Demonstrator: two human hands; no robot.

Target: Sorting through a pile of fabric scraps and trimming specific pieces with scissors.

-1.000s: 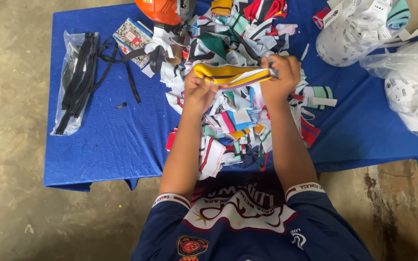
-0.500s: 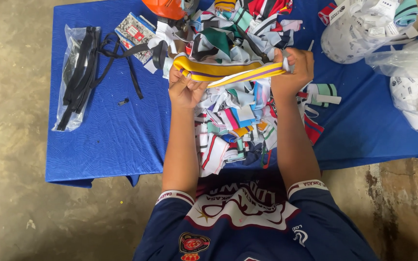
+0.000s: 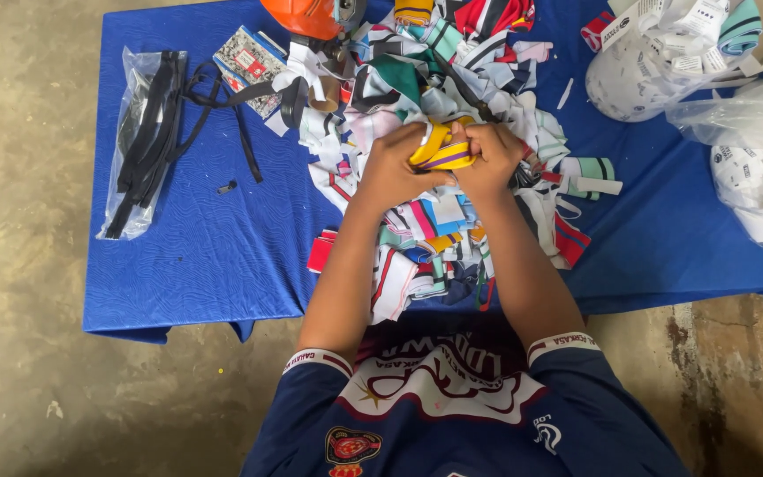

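A clear bag of black straps [image 3: 139, 146] lay at the far left of the blue desk [image 3: 196, 247], well apart from the heap of coloured fabric scraps [image 3: 439, 221] at the desk's middle. Above that heap, the left hand [image 3: 390, 168] and the right hand [image 3: 487, 157] met, almost touching, with the fingers [image 3: 417, 140] of both closed on a folded yellow band with purple and white stripes [image 3: 439, 152]. An orange object [image 3: 306, 16] sat behind the heap at the desk's far edge. Right of the heap stood clear bags of white labels [image 3: 752, 132].
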